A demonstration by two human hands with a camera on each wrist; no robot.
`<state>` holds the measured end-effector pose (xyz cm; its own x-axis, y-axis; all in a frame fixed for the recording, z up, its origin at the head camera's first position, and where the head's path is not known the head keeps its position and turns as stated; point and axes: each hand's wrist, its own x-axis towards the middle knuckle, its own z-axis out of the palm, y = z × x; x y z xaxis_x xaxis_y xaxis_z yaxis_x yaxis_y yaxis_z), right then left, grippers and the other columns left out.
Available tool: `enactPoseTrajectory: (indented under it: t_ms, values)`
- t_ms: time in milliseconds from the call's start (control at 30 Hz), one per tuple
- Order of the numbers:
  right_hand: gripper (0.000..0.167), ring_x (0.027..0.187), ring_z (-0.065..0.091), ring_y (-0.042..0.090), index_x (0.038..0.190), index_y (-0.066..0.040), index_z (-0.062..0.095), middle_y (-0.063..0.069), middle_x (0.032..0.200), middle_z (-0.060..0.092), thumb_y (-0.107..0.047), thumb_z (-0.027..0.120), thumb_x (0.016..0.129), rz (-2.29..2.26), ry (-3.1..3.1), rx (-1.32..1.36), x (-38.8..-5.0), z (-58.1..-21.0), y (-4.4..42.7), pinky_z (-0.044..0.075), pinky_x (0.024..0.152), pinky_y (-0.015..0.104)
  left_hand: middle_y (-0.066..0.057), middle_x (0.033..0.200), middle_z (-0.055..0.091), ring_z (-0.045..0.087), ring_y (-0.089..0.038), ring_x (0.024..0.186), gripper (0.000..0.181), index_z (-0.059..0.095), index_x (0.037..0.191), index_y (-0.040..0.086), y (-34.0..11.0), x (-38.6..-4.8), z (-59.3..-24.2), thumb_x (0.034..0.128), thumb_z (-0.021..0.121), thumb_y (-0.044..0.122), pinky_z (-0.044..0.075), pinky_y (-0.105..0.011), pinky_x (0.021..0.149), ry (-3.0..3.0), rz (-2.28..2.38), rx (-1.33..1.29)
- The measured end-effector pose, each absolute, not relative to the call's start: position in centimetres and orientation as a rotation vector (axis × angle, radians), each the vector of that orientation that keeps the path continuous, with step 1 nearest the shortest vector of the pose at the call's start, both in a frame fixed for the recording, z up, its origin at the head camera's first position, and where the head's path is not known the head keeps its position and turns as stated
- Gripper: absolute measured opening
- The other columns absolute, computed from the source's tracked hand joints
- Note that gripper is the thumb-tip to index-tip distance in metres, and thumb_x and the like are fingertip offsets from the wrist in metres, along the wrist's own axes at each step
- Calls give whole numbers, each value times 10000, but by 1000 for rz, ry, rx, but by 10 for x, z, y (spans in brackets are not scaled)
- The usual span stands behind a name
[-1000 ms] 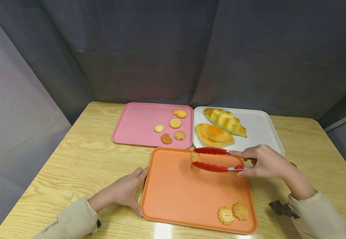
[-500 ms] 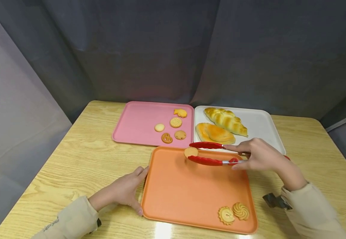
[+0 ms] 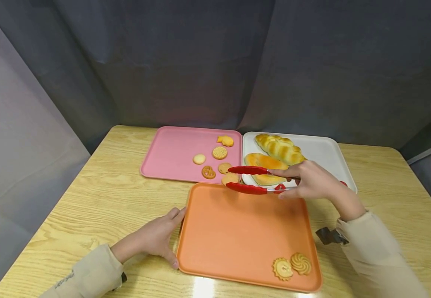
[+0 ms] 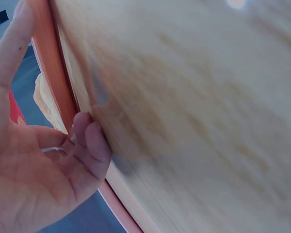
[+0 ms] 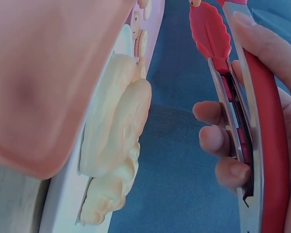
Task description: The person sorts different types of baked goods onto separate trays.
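Note:
My right hand (image 3: pixel 312 180) grips red-tipped metal tongs (image 3: pixel 249 188), fingers on one arm and thumb on the other. Between the tong tips is a round cookie (image 3: pixel 230 178), over the front right corner of the pink tray (image 3: pixel 178 151). Close behind it lies a chocolate-chip cookie (image 3: pixel 224 167), partly covered by the upper tip. My left hand (image 3: pixel 154 238) touches the left rim of the orange tray (image 3: pixel 238 231), thumb and fingers spread along it. In the left wrist view, the fingers (image 4: pixel 89 150) are loosely bent beside that rim.
The pink tray also bears a pretzel cookie (image 3: pixel 208 172), a small round cookie (image 3: pixel 199 159), a patterned round cookie (image 3: pixel 219 152) and a fish-shaped cookie (image 3: pixel 225 140). Two breads lie on the white tray (image 3: pixel 323 155). A scalloped cookie (image 3: pixel 282 268) and a swirl cookie (image 3: pixel 300 263) sit on the orange tray.
My right hand has carried the tongs and round cookie leftward and away from me, from above the orange tray to the pink tray's near right corner. My left hand stays at the rim.

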<state>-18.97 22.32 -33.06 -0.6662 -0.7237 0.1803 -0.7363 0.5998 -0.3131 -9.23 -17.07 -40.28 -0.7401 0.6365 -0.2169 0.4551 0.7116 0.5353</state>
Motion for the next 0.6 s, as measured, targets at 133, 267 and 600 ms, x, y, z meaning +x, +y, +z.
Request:
enactPoseTrajectory:
  t_ms: [133,267,600]
  values:
    - [546,457,279,6,1131,-122,667,-148,529,446,-328,816,648,571,-2796,1251,-197,-329,218,313,448,206,-9,1049,389,423,-100,722,1339,136,1422,-71,-171,-92,-403,438,843,497,420,-227,652,2529,648,840]
    - [549,446,240,8,1124,-115,670,-147,480,367,-325,822,640,553,-2758,1268,-204,-328,213,283,433,204,-14,1066,394,432,-102,740,1344,136,1424,-68,-171,-92,-403,433,840,505,429,-238,672,2528,655,837]
    - [607,470,322,88,1161,-120,642,-114,535,525,-338,829,627,544,-2865,1178,-220,-317,201,330,456,232,-7,1040,388,417,-100,707,1349,127,1430,-56,-172,-93,-403,438,821,539,410,-221,633,2524,650,842]
